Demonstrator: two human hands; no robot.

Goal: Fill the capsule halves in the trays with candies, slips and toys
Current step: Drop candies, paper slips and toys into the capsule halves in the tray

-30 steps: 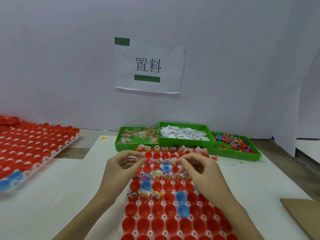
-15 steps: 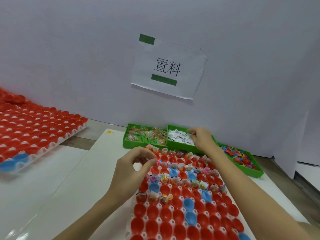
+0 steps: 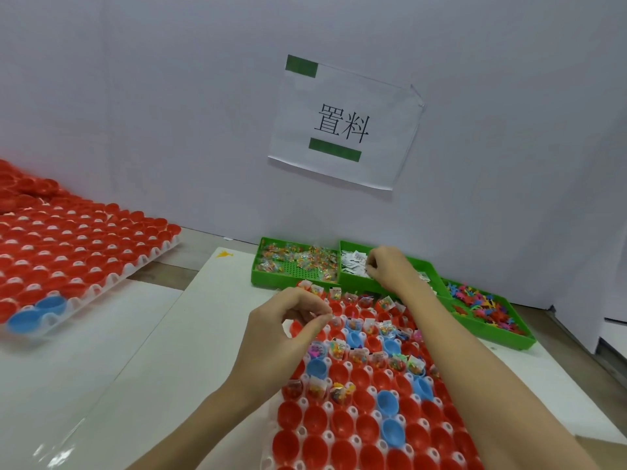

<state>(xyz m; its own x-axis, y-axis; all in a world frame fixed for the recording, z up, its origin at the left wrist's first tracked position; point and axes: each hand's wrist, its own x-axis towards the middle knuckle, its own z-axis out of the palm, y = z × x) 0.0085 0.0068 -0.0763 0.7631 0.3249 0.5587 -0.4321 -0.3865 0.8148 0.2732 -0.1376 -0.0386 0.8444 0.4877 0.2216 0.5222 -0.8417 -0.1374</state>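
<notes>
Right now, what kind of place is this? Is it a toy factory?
Probably a small packing workstation, maybe in a toy factory. Trays of red capsule halves wait for filling, three green bins hold candies, slips and toys, and a printed sign hangs on the wall.

Bright even light, soft shadows, wide-angle bowing, slight blur

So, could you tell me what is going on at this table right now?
A person is filling capsule halves in a white tray with small items. The right hand reaches into the middle green bin, the one holding paper slips, fingers curled among them. The left hand hovers over the tray's far rows, its fingertips pinched together. The far rows already hold items; the near rows of red and blue halves look empty. A second tray sits to the left.
</notes>
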